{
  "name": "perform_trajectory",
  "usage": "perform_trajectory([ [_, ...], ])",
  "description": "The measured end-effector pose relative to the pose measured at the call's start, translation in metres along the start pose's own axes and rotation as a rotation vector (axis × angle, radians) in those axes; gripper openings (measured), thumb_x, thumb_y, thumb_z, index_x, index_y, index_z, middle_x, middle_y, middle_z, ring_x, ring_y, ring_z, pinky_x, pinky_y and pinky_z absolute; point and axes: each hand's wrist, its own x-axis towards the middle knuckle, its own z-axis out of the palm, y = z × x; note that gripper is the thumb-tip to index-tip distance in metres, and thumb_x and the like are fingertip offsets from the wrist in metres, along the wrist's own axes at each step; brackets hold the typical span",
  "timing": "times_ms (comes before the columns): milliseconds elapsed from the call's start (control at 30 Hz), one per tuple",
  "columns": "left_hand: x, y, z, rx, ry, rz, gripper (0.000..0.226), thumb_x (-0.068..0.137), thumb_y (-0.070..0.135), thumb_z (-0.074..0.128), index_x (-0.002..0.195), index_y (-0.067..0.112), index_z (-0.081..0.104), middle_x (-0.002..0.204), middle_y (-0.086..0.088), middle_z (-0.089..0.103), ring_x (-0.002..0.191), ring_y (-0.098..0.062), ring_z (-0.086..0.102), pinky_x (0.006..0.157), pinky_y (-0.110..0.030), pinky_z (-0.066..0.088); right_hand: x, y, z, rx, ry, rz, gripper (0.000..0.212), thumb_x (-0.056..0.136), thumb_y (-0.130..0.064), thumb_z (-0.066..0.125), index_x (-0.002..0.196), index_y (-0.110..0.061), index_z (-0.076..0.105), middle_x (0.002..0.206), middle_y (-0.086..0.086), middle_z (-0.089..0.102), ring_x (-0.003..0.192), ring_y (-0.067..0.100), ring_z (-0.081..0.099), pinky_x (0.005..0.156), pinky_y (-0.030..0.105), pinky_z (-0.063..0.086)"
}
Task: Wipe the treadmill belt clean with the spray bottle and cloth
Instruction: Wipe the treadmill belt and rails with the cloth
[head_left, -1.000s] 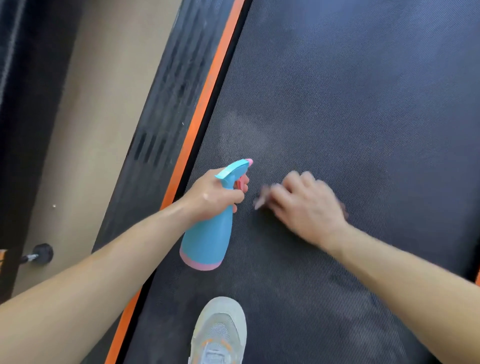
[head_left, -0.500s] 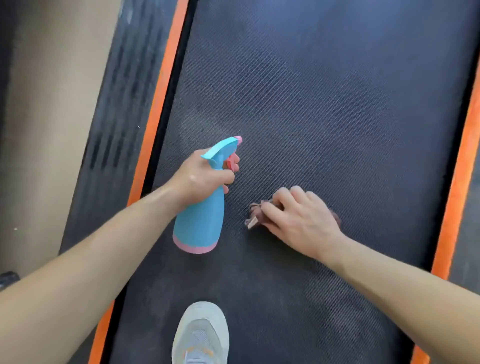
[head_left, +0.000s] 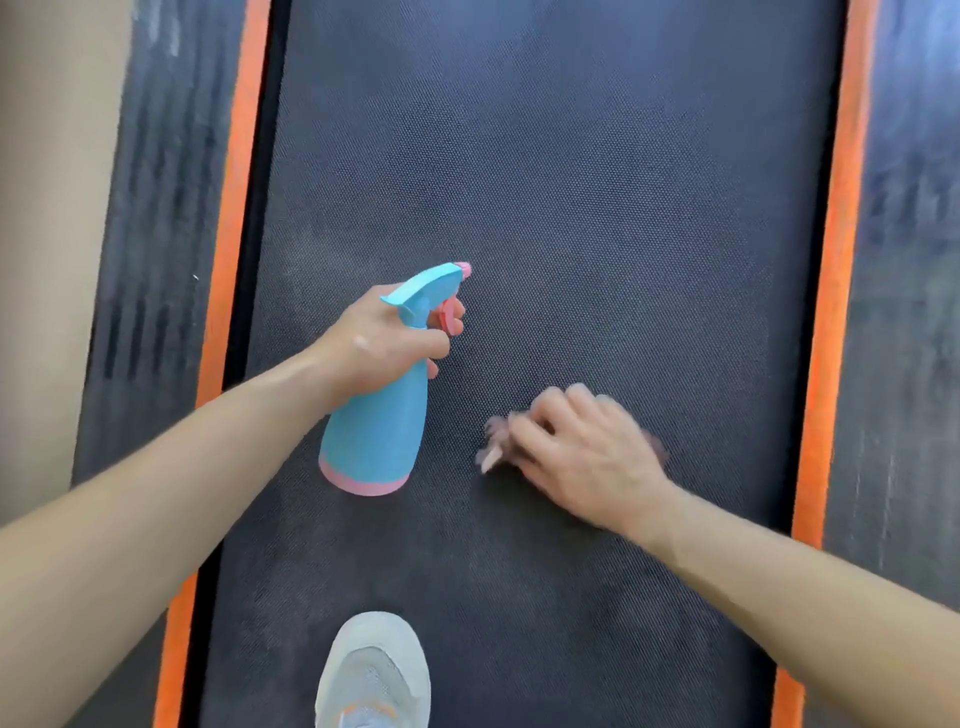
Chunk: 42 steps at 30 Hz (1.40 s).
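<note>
The dark textured treadmill belt (head_left: 597, 208) fills the middle of the view. My left hand (head_left: 382, 340) grips the neck of a light blue spray bottle (head_left: 376, 431) with a pink base and pink trigger, a finger on the trigger, nozzle aimed up the belt. To its right my right hand (head_left: 582, 457) holds a small pinkish cloth (head_left: 493, 441) down on the belt; the hand is blurred by motion. Most of the cloth is hidden under the hand. A faint lighter patch shows on the belt left of the bottle.
Orange strips (head_left: 234, 218) (head_left: 836, 291) and dark side rails (head_left: 156, 208) border the belt on both sides. A beige floor (head_left: 52, 208) lies at the far left. My grey sneaker (head_left: 374, 675) stands on the belt at the bottom.
The view has swung so both orange strips now show. My right hand with the cloth has kept sliding across the belt, now farther from the bottle. My left hand still holds the bottle.
</note>
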Motion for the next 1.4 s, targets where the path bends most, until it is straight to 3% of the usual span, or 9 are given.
perform_trajectory([
  [100, -0.011, 0.0, -0.007, 0.01, 0.015, 0.005, 0.065, 0.09, -0.011, 0.06, 0.134, 0.037, 0.063, 0.105, 0.003, 0.071, 0.071, 0.004, 0.066, 0.061, -0.013, 0.055, 0.066, 0.038, -0.002, -0.057, 0.093, 0.24, 0.032, 0.097, -0.048, 0.055, 0.095, -0.016, 0.058, 0.094, 0.012, 0.054, 0.081, 0.033, 0.052, 0.055, 0.041, 0.046],
  [267, -0.03, -0.017, -0.035, -0.032, 0.092, -0.044, 0.057, 0.088, -0.012, 0.059, 0.126, 0.028, 0.071, 0.109, 0.003, 0.073, 0.088, -0.003, 0.068, 0.065, -0.02, 0.059, 0.118, 0.043, 0.006, -0.157, 0.105, 0.312, 0.034, 0.099, -0.047, 0.05, 0.094, -0.014, 0.055, 0.096, 0.013, 0.054, 0.083, 0.034, 0.053, 0.055, 0.042, 0.044],
  [367, -0.046, -0.034, -0.051, -0.044, 0.146, -0.078, 0.057, 0.087, -0.01, 0.06, 0.125, 0.031, 0.072, 0.109, 0.004, 0.073, 0.094, -0.007, 0.07, 0.067, -0.023, 0.061, 0.103, 0.004, 0.011, -0.128, 0.08, 0.226, 0.032, 0.099, -0.046, 0.051, 0.094, -0.015, 0.057, 0.095, 0.012, 0.054, 0.081, 0.033, 0.051, 0.057, 0.041, 0.04],
  [567, -0.088, -0.065, -0.064, -0.017, 0.187, -0.13, 0.066, 0.087, -0.001, 0.063, 0.129, 0.05, 0.065, 0.111, 0.005, 0.073, 0.068, -0.013, 0.07, 0.076, -0.022, 0.056, 0.07, -0.087, 0.025, 0.016, -0.071, -0.204, 0.029, 0.092, -0.041, 0.058, 0.102, -0.015, 0.061, 0.096, 0.01, 0.056, 0.08, 0.032, 0.051, 0.058, 0.041, 0.041],
  [800, -0.13, -0.094, -0.067, -0.073, 0.237, -0.229, 0.058, 0.085, 0.0, 0.062, 0.128, 0.038, 0.069, 0.109, 0.007, 0.073, 0.069, -0.013, 0.071, 0.082, -0.032, 0.057, 0.072, -0.091, 0.023, -0.01, -0.168, -0.226, 0.035, 0.096, -0.044, 0.052, 0.111, -0.013, 0.062, 0.098, 0.009, 0.055, 0.08, 0.031, 0.05, 0.059, 0.042, 0.044],
  [933, -0.132, -0.103, -0.068, -0.067, 0.251, -0.251, 0.039, 0.085, 0.002, 0.064, 0.112, 0.029, 0.073, 0.108, 0.003, 0.074, 0.067, -0.013, 0.072, 0.079, -0.027, 0.058, 0.072, -0.09, 0.023, -0.021, -0.175, -0.236, 0.036, 0.096, -0.043, 0.056, 0.114, -0.013, 0.062, 0.1, 0.01, 0.056, 0.081, 0.03, 0.051, 0.061, 0.043, 0.046],
  [1033, -0.132, -0.104, -0.069, -0.052, 0.263, -0.269, 0.025, 0.084, 0.01, 0.064, 0.106, 0.019, 0.072, 0.097, -0.002, 0.073, 0.068, -0.015, 0.072, 0.08, -0.037, 0.061, 0.073, -0.088, 0.022, -0.011, -0.192, -0.242, 0.038, 0.097, -0.044, 0.055, 0.115, -0.012, 0.062, 0.101, 0.01, 0.057, 0.082, 0.031, 0.051, 0.062, 0.043, 0.048],
  [1133, -0.134, -0.097, -0.072, 0.0, 0.265, -0.288, 0.017, 0.082, 0.017, 0.064, 0.099, 0.016, 0.069, 0.085, 0.002, 0.068, 0.063, -0.011, 0.07, 0.078, -0.038, 0.058, 0.082, -0.084, 0.018, 0.015, -0.175, -0.17, 0.036, 0.099, -0.047, 0.054, 0.11, -0.014, 0.062, 0.101, 0.009, 0.055, 0.084, 0.03, 0.051, 0.063, 0.043, 0.048],
  [1400, -0.129, -0.096, -0.079, -0.052, 0.276, -0.283, 0.059, 0.068, 0.029, 0.059, 0.126, 0.042, 0.067, 0.108, 0.008, 0.074, 0.076, -0.013, 0.074, 0.096, -0.045, 0.059, 0.219, -0.039, 0.028, -0.064, 0.022, 0.172, 0.042, 0.1, -0.05, 0.046, 0.107, -0.009, 0.054, 0.109, 0.018, 0.052, 0.094, 0.037, 0.052, 0.065, 0.047, 0.051],
])
